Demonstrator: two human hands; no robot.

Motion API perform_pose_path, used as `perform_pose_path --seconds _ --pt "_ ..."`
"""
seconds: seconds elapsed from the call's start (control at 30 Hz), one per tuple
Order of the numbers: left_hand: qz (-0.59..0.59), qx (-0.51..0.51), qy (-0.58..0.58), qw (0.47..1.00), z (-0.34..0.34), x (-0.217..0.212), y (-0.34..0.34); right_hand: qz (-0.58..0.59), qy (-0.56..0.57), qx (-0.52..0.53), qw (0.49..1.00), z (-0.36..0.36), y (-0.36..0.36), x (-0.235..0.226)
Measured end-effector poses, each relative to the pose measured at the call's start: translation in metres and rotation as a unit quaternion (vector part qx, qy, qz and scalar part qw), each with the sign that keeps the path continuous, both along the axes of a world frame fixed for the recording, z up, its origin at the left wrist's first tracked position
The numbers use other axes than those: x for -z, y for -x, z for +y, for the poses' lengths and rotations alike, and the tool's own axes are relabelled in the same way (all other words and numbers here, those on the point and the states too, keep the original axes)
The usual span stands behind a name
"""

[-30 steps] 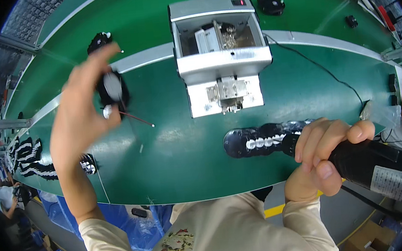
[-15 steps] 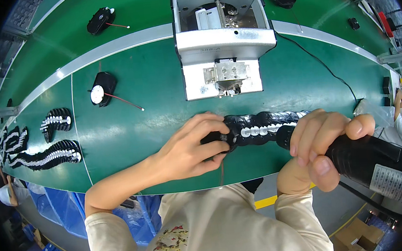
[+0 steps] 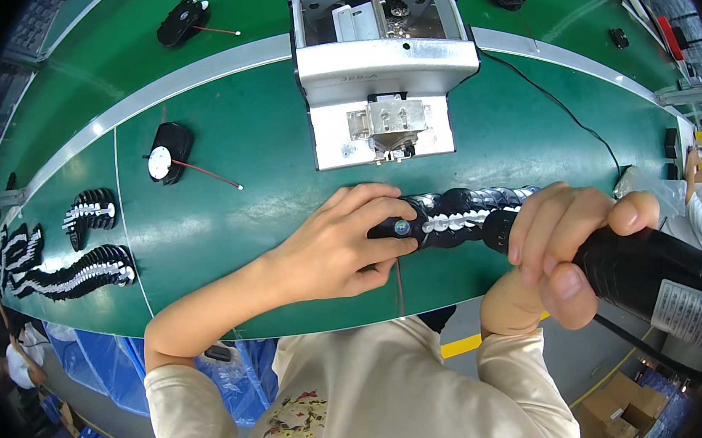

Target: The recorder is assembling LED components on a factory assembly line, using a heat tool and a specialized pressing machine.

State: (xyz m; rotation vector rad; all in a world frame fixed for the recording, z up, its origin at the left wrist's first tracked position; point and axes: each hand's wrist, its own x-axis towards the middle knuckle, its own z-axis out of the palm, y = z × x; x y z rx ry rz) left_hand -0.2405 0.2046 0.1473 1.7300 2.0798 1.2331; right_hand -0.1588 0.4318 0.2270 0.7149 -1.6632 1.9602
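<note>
Green belt (image 3: pixel 239 196) carries a row of stacked black round parts (image 3: pixel 460 208) at its near edge; the left hand (image 3: pixel 332 246) pinches the row's end piece. The right hand (image 3: pixel 553 254) wraps closed around a black cylindrical power driver (image 3: pixel 669 277). Judged picking: the piece must lift free for the driver.

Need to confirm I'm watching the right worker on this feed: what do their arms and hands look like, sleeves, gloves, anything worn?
Both hands are bare: no gloves, rings or watch visible on the left hand or the right hand. The cream long sleeves are pushed up near the elbows, leaving the forearms uncovered. The shirt front carries a small reddish-brown floral print.
</note>
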Motion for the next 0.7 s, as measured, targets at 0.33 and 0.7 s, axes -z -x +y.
perform_pose_path --seconds 0.33,0.7 --pt "0.018 -0.003 -0.010 1.000 0.003 0.018 -0.007 -0.009 0.032 0.051 0.998 -0.032 0.033 -0.015" --pt "0.052 -0.039 -0.031 0.997 -0.023 0.022 -0.007 -0.049 -0.024 0.108 0.993 -0.054 0.087 -0.022"
